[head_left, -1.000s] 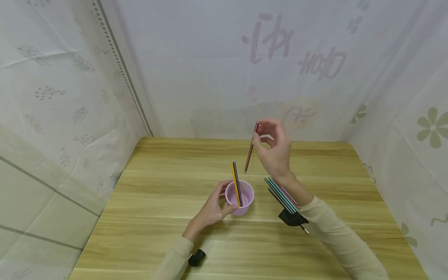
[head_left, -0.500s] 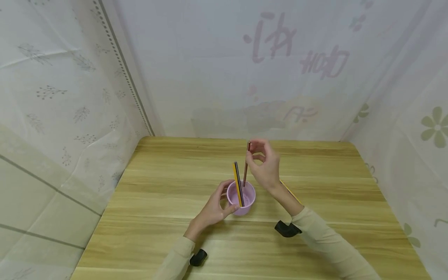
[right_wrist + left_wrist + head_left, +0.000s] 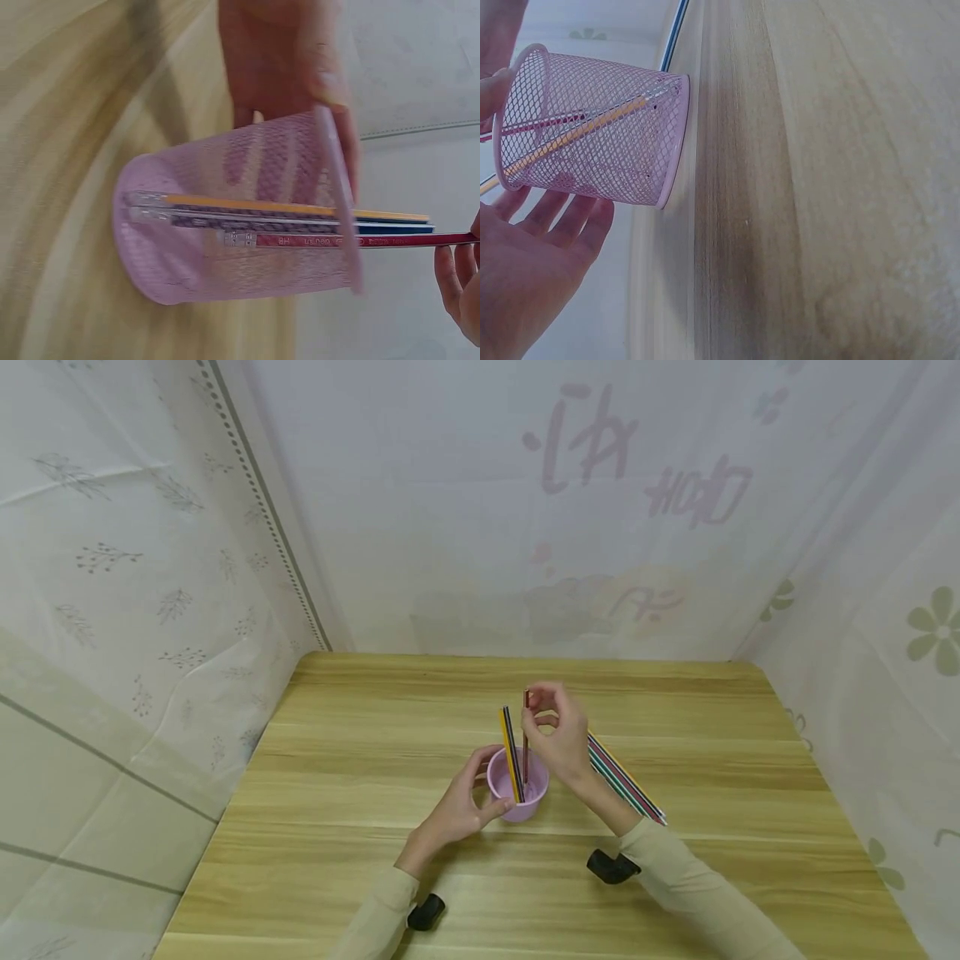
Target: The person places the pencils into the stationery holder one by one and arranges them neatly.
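A pink mesh pencil cup (image 3: pixel 519 812) stands upright on the table, steadied by my left hand (image 3: pixel 456 808), whose fingers and thumb hold it from either side. Inside lean a yellow pencil (image 3: pixel 510 753) and a dark blue pencil (image 3: pixel 394 226), their eraser ends at the cup's bottom. My right hand (image 3: pixel 561 740) pinches a red pencil (image 3: pixel 405 241) near its upper end. That pencil points down through the cup's mouth, and in the right wrist view its eraser end is inside, a little above the bottom.
Several striped pencils (image 3: pixel 628 783) lie in a bundle on the wooden table (image 3: pixel 360 735), partly behind my right forearm. Black wrist devices (image 3: pixel 611 867) sit below both forearms. Patterned white curtains (image 3: pixel 450 527) enclose the table at the back and sides.
My right hand has come left and down, lowering the red pencil from above the table into the cup. The left hand stays on the cup. More of the pencil bundle shows beside the right forearm.
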